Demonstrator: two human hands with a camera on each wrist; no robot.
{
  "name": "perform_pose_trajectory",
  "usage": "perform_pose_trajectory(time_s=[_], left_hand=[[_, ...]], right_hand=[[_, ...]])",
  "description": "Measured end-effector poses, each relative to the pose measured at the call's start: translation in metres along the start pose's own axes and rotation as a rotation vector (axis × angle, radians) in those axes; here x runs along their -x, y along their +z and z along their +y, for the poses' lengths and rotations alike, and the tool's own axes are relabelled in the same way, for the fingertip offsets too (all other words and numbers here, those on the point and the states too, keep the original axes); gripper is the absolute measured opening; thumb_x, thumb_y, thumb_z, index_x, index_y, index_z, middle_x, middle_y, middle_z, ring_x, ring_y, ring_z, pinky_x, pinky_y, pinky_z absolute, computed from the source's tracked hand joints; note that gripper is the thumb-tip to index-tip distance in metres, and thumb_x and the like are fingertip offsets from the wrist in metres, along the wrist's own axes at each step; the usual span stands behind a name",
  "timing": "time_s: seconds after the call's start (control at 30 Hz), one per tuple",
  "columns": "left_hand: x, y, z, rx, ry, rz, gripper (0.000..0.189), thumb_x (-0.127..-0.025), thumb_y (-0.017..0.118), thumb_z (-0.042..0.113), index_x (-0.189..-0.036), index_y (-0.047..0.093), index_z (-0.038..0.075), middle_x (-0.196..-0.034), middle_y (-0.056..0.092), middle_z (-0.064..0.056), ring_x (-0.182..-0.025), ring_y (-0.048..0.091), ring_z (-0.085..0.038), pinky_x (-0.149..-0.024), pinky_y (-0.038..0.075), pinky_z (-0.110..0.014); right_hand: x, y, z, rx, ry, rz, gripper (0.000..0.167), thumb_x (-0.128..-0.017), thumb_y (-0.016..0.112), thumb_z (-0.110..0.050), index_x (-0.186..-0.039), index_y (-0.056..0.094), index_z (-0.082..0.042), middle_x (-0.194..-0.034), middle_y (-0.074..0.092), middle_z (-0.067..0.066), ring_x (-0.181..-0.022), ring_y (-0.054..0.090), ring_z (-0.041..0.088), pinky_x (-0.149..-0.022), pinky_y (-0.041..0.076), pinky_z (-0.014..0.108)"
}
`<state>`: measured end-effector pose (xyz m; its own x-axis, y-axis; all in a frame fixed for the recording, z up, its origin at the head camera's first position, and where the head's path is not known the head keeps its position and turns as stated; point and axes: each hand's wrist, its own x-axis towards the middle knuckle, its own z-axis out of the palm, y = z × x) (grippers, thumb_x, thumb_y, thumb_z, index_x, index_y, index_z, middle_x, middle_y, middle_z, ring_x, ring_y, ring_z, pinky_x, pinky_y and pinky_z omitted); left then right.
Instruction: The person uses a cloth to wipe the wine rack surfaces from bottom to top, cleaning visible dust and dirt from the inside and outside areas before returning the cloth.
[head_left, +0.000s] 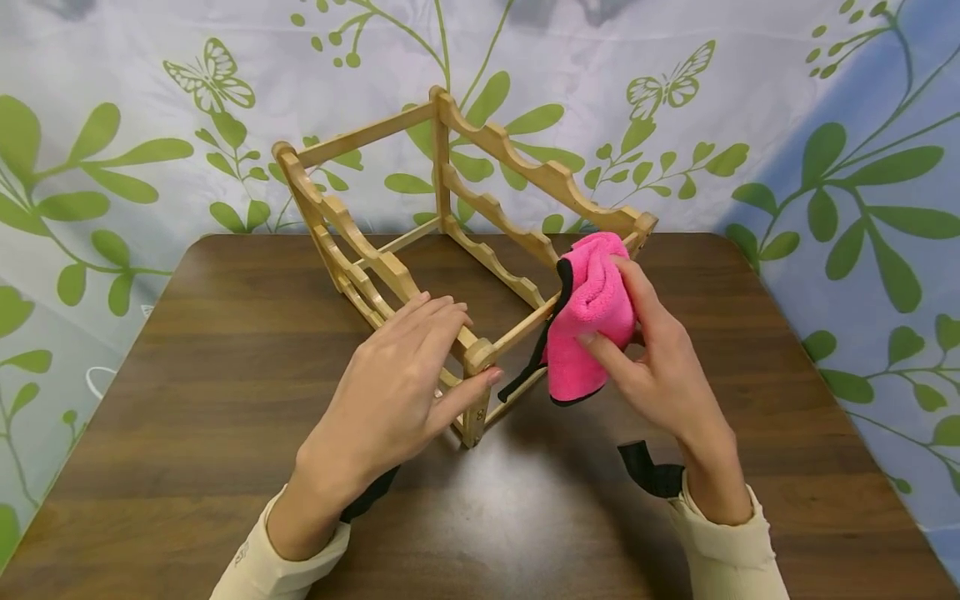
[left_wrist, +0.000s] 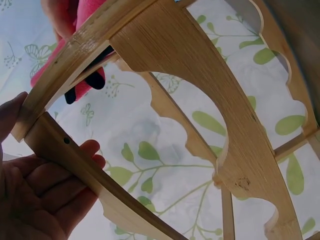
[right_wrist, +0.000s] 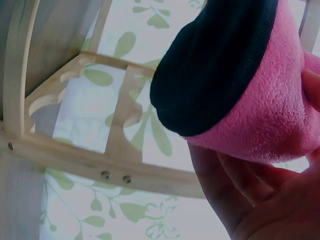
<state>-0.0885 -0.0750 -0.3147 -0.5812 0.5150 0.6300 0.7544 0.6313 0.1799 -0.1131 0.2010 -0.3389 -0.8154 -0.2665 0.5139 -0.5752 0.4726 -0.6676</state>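
And here's the right hand [head_left: 663, 358], its grip pinching the pink cloth [head_left: 588, 325] by the end rail [head_left: 524, 326] of the wooden wine rack [head_left: 557, 179], toward its right corner; the left hand's [head_left: 397, 383] grip clasps the rack's near corner.

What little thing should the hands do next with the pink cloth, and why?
Maybe slide the pink cloth gently along the wooden rack's short top bar. The right hand holds it right by that bar, though I can't tell if they touch. The left hand grips the near corner, which might steady things.
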Motion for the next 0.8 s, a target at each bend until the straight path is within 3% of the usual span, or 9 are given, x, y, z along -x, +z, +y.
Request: perform_pose_trajectory(time_s=[0.3,0.47,0.63,0.8], left_hand=[[0.003,-0.004,-0.004,0.014,-0.01,-0.015,0.051,-0.088,0.075,0.035,-0.113,0.061,-0.007,-0.117,0.066,-0.02,-0.117,0.059,-0.034,-0.113,0.03,-0.037],[0.003,-0.004,-0.005,0.037,0.0,-0.006,0.049,-0.086,0.078,0.031,-0.113,0.06,-0.006,-0.116,0.066,-0.02,-0.117,0.059,-0.034,-0.113,0.029,-0.037],[0.005,-0.005,-0.008,0.058,0.004,-0.01,0.052,-0.084,0.079,0.024,-0.12,0.06,-0.009,-0.119,0.065,-0.022,-0.118,0.059,-0.034,-0.112,0.03,-0.039],[0.007,-0.01,-0.01,0.069,-0.012,-0.034,0.05,-0.082,0.082,0.02,-0.119,0.061,-0.007,-0.12,0.065,-0.02,-0.12,0.058,-0.033,-0.111,0.032,-0.04]], right_hand=[[0.005,0.02,-0.023,0.055,-0.1,0.005,0.084,-0.073,0.083,0.001,-0.147,0.045,-0.009,-0.126,0.058,0.006,-0.105,0.056,0.015,-0.078,0.051,0.017],[0.009,0.026,-0.038,0.177,-0.173,-0.021,0.081,-0.074,0.084,-0.008,-0.146,0.047,-0.011,-0.112,0.06,0.007,-0.09,0.055,0.011,-0.066,0.051,0.022],[0.011,0.031,-0.049,0.255,-0.15,-0.036,0.079,-0.075,0.083,-0.019,-0.145,0.049,-0.016,-0.113,0.058,0.009,-0.084,0.054,0.011,-0.059,0.05,0.032],[0.009,0.04,-0.053,0.303,-0.163,0.017,0.076,-0.076,0.083,-0.024,-0.144,0.051,-0.018,-0.11,0.058,0.013,-0.083,0.057,0.018,-0.059,0.051,0.036]])
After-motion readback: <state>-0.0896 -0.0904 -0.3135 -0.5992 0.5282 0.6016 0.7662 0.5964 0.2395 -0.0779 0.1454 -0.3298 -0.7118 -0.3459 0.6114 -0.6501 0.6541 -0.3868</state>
